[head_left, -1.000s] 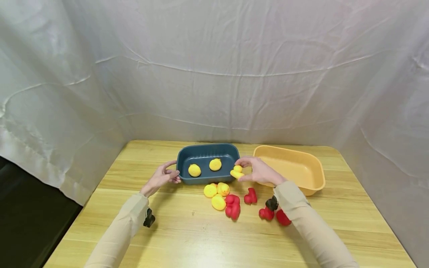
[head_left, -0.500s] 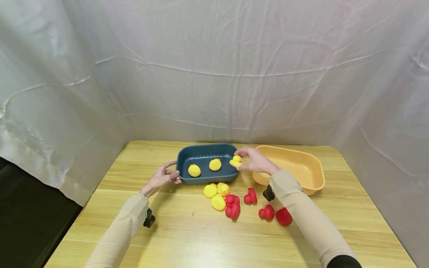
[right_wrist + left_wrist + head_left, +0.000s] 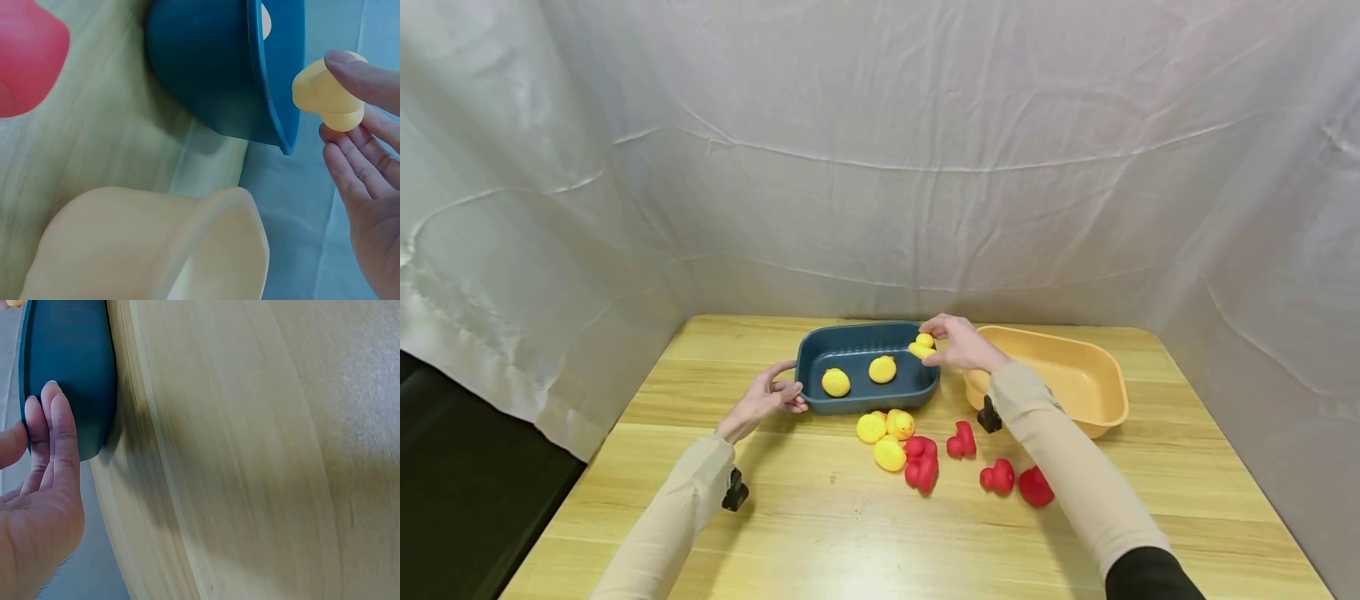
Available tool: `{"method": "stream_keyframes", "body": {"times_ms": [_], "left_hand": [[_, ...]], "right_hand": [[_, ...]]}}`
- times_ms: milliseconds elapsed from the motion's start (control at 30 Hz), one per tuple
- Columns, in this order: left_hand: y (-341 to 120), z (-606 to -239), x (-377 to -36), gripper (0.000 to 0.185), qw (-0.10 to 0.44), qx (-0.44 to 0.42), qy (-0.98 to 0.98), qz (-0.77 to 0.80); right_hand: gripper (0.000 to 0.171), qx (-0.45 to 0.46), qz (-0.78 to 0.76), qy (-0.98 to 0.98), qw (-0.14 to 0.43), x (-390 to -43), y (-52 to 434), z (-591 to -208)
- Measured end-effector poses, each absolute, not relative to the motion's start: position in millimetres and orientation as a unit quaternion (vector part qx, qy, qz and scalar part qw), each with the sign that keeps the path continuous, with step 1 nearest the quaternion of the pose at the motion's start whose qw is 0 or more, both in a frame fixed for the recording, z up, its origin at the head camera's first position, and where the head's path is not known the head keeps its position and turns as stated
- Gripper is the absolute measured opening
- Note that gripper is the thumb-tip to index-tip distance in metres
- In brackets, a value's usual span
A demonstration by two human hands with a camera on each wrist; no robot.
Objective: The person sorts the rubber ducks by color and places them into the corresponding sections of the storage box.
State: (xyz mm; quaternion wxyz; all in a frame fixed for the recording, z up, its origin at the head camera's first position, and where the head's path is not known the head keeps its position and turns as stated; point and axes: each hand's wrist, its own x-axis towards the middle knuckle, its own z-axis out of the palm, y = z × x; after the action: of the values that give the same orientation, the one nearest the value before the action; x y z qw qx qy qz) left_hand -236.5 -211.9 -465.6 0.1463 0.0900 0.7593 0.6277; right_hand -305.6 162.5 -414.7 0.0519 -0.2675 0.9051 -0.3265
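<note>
A dark blue tub [image 3: 857, 335] sits mid-table with two yellow ducks [image 3: 836, 382] inside. My right hand [image 3: 957, 343] pinches a third yellow duck [image 3: 922, 345] over the tub's right rim; in the right wrist view the duck [image 3: 325, 94] sits between thumb and fingers, just outside the tub [image 3: 212, 69]. My left hand [image 3: 769, 393] rests its straight fingers against the tub's left end, and the fingertips [image 3: 53, 419] lie flat on the blue wall [image 3: 69, 362].
An empty orange tub [image 3: 1093, 375] stands right of the blue one. Three yellow ducks [image 3: 883, 433] and several red ducks [image 3: 970, 462] lie loose in front of the tubs. White cloth hangs behind; the table's left edge drops into dark floor.
My right hand has carried the yellow duck up and back from the tub's front right corner to above its right rim. The left hand has stayed put.
</note>
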Motion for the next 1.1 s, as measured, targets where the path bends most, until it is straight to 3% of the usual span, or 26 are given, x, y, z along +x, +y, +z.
{"method": "stream_keyframes", "body": {"times_ms": [500, 767, 1100], "left_hand": [[-210.1, -467.4, -236.4, 0.063, 0.149, 0.083, 0.758, 0.63], [-209.9, -468.6, -238.1, 0.062, 0.145, 0.081, 0.762, 0.626], [-209.8, -469.3, -239.2, 0.063, 0.146, 0.082, 0.761, 0.627]], "right_hand": [[0.059, -0.243, -0.329, 0.911, 0.058, -316.1, 153.8, -416.0], [0.056, -0.26, -0.336, 0.905, 0.029, -312.9, 156.6, -414.4], [0.056, -0.252, -0.332, 0.908, 0.044, -309.0, 163.5, -417.4]]}}
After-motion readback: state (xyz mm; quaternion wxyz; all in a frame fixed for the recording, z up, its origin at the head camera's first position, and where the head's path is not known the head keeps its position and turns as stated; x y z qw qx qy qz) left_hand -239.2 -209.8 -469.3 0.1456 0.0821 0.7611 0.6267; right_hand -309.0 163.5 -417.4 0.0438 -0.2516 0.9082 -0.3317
